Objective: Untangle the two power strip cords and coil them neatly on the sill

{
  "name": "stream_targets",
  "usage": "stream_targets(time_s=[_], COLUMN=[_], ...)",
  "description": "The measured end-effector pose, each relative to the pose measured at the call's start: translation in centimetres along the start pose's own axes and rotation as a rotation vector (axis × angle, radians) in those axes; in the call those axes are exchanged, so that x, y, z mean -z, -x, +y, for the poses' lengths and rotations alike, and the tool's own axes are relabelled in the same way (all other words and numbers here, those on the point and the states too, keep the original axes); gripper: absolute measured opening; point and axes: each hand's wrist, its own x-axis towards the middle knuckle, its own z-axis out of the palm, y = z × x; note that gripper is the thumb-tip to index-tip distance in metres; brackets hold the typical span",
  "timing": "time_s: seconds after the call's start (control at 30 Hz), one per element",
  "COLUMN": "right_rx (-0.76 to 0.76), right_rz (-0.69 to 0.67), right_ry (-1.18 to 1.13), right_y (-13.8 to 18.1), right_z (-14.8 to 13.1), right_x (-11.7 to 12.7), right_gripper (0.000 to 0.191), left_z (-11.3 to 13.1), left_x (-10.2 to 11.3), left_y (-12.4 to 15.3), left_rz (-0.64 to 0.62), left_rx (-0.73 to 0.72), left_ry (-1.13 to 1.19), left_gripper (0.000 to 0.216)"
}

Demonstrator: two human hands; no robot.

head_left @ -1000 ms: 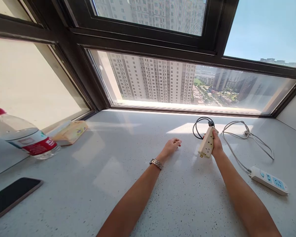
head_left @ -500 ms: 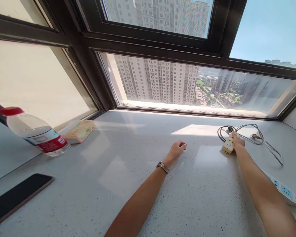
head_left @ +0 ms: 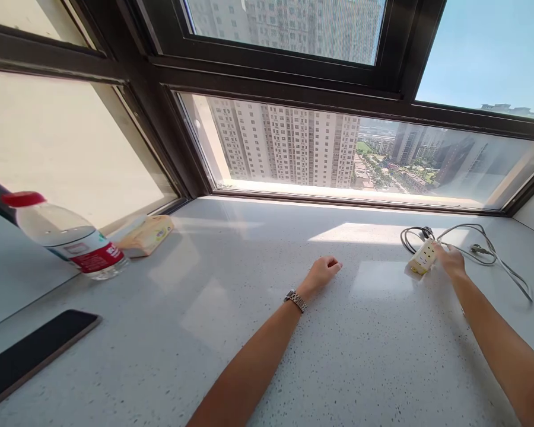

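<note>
On the desk (head_left: pixel 258 356), a phone (head_left: pixel 31 354) lies at the near left, with a bottle (head_left: pixel 66 237) behind it and a tissue pack (head_left: pixel 145 235) to the bottle's right by the window. At the far right, a socket block (head_left: pixel 422 257) sits among coiled cables (head_left: pixel 480 246).

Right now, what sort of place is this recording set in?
Probably a high-rise flat: a speckled stone window ledge below a dark-framed window facing apartment towers, with a water bottle and cream power strip.
</note>
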Motion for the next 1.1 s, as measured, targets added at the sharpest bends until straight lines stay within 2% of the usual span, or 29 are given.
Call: stream_targets(time_s=[0.1,0.17,0.27,0.37,0.43,0.57,0.73,0.83,0.97,1.1], right_rx=[0.099,0.172,0.249,0.301,0.272,0.172,0.106,0.127,0.101,0.012], right_rz=[-0.121,-0.289,-0.401,-0.291,-0.199,-0.151,-0.232,-0.274,-0.193,-0.185], right_ry=[0.072,0.226,0.395,0.468,0.499,0.557,0.630,0.645,0.640,0.542], right_y=[2.0,3.5,5.6,7.2,8.0,9.0,9.4,9.0,7.7,6.3], right_z=[2.4,5.2,9.7,12.8,13.6,13.1,10.9,8.3,4.6,4.0], right_x=[3.0,4.9,6.7,7.1,7.1,7.3,7.6,6.6,4.6,3.5], right_gripper=[0.077,0.085,0.094,0.089,0.082,0.073,0.068,0.053,0.031,0.028], left_z=[0.0,0.0,0.0,-0.2,-0.4,-0.8,-0.9,-0.7,-0.4,-0.3], left_x=[0.1,0.2,0.3,0.2,0.2,0.0,-0.1,-0.1,0.0,0.3], left_y=[0.1,0.2,0.1,0.0,-0.2,-0.3,-0.4,-0.4,-0.1,0.0], left_rz=[-0.030,-0.044,-0.047,-0.050,-0.053,-0.053,-0.053,-0.050,-0.055,-0.063], left_rx=[-0.014,-0.021,-0.027,-0.033,-0.040,-0.050,-0.056,-0.052,-0.047,-0.043], left_ry=[-0.003,-0.002,-0.005,-0.015,-0.023,-0.038,-0.045,-0.043,-0.024,-0.006], left_gripper=[0.038,0.039,0.039,0.039,0.038,0.036,0.035,0.035,0.034,0.037])
